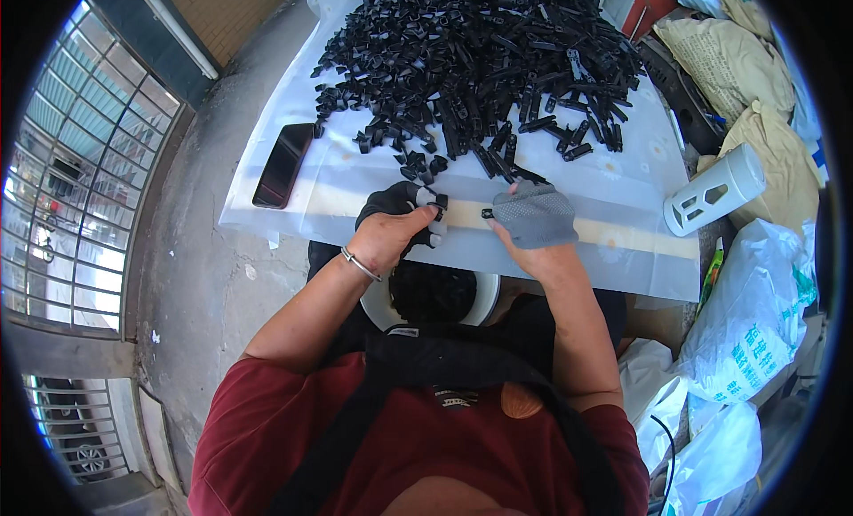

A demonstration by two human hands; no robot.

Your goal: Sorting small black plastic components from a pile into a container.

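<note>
My left hand (395, 221), in a black glove with pale fingertips, pinches a small black plastic clip (441, 202) between thumb and fingers. A short gap to its right, my right hand (536, 216) in a grey glove closes round a narrow black plastic piece (487, 213); only its end shows. Both hands are over the near edge of the covered table (622, 196). Beyond them lies a large heap of black parts: short curved clips (373, 67) mostly on the left, long slim pieces (533, 81) toward the right. A few clips lie just past my left hand.
A dark phone (284, 165) lies on the table's left side. At the right edge is a white plastic cylinder (715, 189) with cut-outs. Below the table edge, a white bucket (486, 305) holds dark parts. Sacks (729, 67) and white plastic bags (746, 312) crowd the right.
</note>
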